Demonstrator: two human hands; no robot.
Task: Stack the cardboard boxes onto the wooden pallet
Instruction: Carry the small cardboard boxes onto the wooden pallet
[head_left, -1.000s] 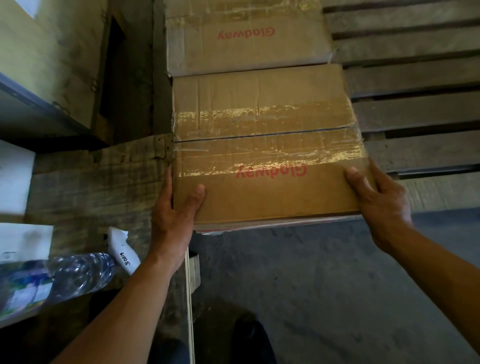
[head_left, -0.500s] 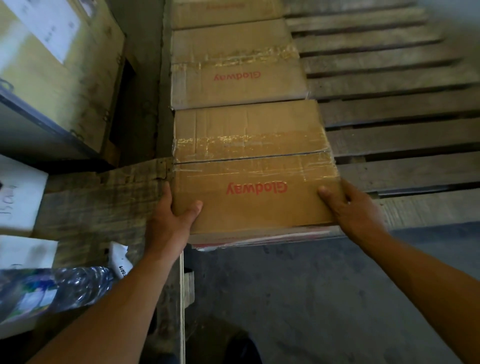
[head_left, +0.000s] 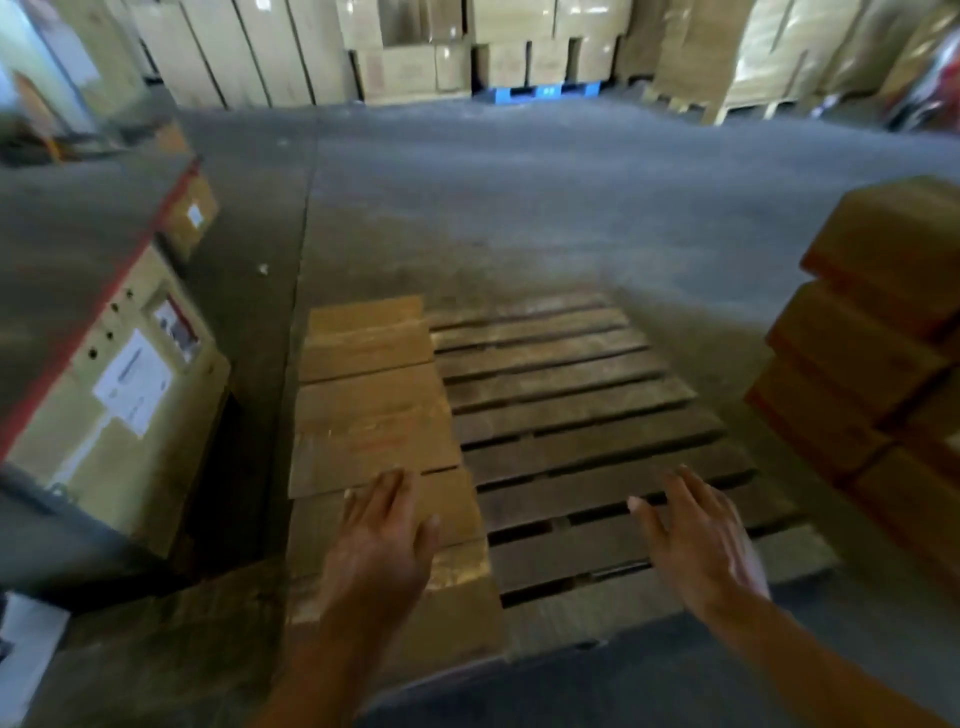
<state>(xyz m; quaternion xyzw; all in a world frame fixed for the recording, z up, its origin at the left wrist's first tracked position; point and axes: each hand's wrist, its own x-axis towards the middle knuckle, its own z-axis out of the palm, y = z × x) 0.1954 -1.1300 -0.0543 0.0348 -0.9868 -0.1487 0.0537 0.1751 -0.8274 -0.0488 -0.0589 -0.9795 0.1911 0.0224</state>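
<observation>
Three boxes (head_left: 374, 415) rowed on pallet (head_left: 576, 410); left hand (head_left: 379, 551), right hand (head_left: 701, 545) spread, empty.

pallet (head_left: 582, 415) right side bare, boxes (head_left: 371, 415) left

Three boxes (head_left: 374, 415) lined along slatted pallet (head_left: 587, 415) — left side

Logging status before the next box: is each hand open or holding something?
Left hand: open, holding nothing, over the nearest cardboard box.
Right hand: open, holding nothing, over the wooden pallet.
</observation>
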